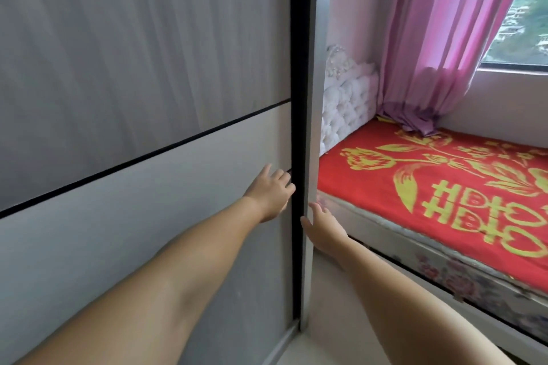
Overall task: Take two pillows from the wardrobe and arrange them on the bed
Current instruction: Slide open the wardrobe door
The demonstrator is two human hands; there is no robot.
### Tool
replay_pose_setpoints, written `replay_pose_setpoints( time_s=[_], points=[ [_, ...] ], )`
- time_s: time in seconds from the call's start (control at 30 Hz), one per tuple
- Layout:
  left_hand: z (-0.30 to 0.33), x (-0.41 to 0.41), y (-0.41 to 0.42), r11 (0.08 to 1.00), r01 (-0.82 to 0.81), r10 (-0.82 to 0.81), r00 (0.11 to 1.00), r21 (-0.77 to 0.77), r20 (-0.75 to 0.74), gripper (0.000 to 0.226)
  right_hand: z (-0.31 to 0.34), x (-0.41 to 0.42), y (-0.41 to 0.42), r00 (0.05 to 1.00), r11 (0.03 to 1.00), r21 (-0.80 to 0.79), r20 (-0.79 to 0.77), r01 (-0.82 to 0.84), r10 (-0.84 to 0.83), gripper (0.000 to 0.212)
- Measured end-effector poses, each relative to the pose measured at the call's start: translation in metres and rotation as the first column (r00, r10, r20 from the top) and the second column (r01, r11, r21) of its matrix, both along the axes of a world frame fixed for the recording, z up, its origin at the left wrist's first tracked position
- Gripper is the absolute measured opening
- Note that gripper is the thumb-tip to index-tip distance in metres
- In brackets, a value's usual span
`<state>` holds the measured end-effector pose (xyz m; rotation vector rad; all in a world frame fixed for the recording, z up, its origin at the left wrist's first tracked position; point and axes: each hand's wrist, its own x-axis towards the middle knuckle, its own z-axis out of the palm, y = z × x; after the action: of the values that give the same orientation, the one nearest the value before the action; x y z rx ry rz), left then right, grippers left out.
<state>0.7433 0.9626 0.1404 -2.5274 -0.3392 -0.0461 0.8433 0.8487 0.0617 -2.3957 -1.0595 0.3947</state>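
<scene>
The grey wardrobe door [133, 98] fills the left half of the view, with a black vertical edge strip [297, 98] on its right side. My left hand [271, 194] rests against the door with its fingertips at that black edge. My right hand [321, 225] is just right of the wardrobe's grey side panel [314, 127], fingers spread, holding nothing. The bed [430, 187] lies to the right under a red cover with gold patterns. No pillow is in view; the wardrobe's inside is hidden.
A white tufted headboard [345, 107] stands at the bed's far end beside the wardrobe. A pink curtain [444, 38] hangs down onto the bed by the window [527, 24]. A narrow strip of pale floor [341, 320] runs between wardrobe and bed.
</scene>
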Motion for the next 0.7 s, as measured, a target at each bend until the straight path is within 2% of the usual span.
replay_pose_setpoints(
  time_s=[0.1,0.23,0.37,0.47,0.57,0.7],
  points=[
    [0.006,0.036,0.028,0.994,0.058,-0.053,0.997,0.096,-0.061,0.039,0.001,0.024,0.040,0.991,0.994,0.099,-0.131,0.042,-0.029,0.059],
    [0.020,0.071,0.061,0.966,0.128,-0.102,0.987,0.224,-0.126,0.042,-0.003,0.052,0.091,0.971,0.992,0.118,-0.238,0.054,-0.024,0.064],
    [0.034,0.098,0.087,0.939,0.094,-0.026,0.978,0.331,-0.205,0.050,-0.005,0.075,0.138,0.923,0.980,0.173,-0.385,0.096,-0.023,0.071],
    [0.033,0.109,0.088,0.900,0.043,0.055,0.976,0.433,-0.211,0.056,-0.004,0.088,0.163,0.879,0.963,0.192,-0.470,0.188,-0.078,0.062],
    [0.030,0.119,0.084,0.886,0.002,0.106,0.973,0.463,-0.207,0.056,-0.002,0.096,0.172,0.876,0.956,0.200,-0.473,0.213,-0.096,0.053],
    [0.031,0.128,0.075,0.892,-0.015,0.117,0.973,0.452,-0.198,0.043,-0.004,0.089,0.164,0.877,0.954,0.212,-0.472,0.212,-0.090,0.050]
  ],
)
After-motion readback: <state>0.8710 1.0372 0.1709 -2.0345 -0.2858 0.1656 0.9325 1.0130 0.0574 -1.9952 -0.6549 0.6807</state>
